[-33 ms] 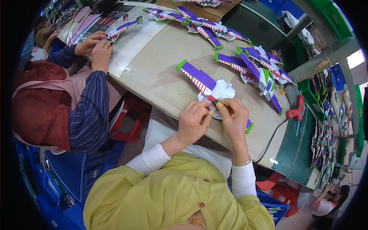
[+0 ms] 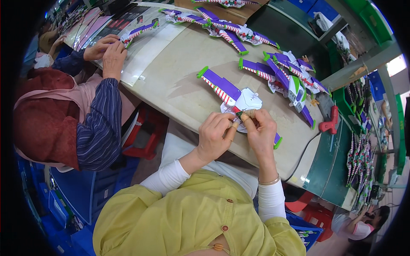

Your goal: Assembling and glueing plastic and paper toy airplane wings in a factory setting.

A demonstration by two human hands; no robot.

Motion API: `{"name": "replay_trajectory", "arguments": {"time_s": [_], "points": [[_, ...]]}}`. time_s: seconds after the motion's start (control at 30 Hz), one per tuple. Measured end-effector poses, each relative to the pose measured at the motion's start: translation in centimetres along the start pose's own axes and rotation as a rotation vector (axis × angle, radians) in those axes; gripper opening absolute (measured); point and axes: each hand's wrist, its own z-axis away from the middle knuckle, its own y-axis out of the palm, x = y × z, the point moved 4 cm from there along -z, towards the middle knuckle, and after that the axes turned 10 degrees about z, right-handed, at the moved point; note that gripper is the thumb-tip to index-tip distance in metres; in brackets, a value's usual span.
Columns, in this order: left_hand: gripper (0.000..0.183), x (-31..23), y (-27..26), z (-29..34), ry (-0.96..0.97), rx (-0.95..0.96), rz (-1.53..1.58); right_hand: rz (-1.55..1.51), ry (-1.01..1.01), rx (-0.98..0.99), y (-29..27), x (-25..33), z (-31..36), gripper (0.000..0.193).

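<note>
Just in front of me lies a toy wing set (image 2: 222,85), purple with red-and-white stripes, green tips and a white centre shell (image 2: 249,100). Both my hands meet over the near side of that shell. My right hand (image 2: 262,130) pinches at a small green part (image 2: 239,113), which looks like a circuit board, between thumb and forefinger. Close beside it, my left hand (image 2: 215,133) has its fingertips pressed together; what they grip is hidden. Tape or finger covers wrap some of my fingers. The second purple wing (image 2: 278,141) shows partly behind my right hand.
More winged toys (image 2: 286,77) lie to the right, others (image 2: 226,27) along the far side. A red glue gun (image 2: 329,121) with a cable rests at the table's right. On my left a co-worker's hands (image 2: 112,55) work on another wing (image 2: 141,30). A red stool (image 2: 147,134) stands between us.
The co-worker's nearer hand has shifted very slightly to the right. My own hands and the wing set look unchanged.
</note>
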Motion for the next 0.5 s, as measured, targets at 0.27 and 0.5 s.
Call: {"name": "replay_trajectory", "arguments": {"time_s": [0.27, 0.5], "points": [[0.020, 0.6, -0.3, 0.4, 0.028, 0.093, 0.028, 0.392, -0.244, 0.026, 0.0, 3.7, -0.2, 0.011], [0.020, 0.4, -2.4, -1.5, 0.107, 0.257, 0.199, 0.556, -0.339, 0.176, 0.5, 4.5, -1.4, 0.014]]}}
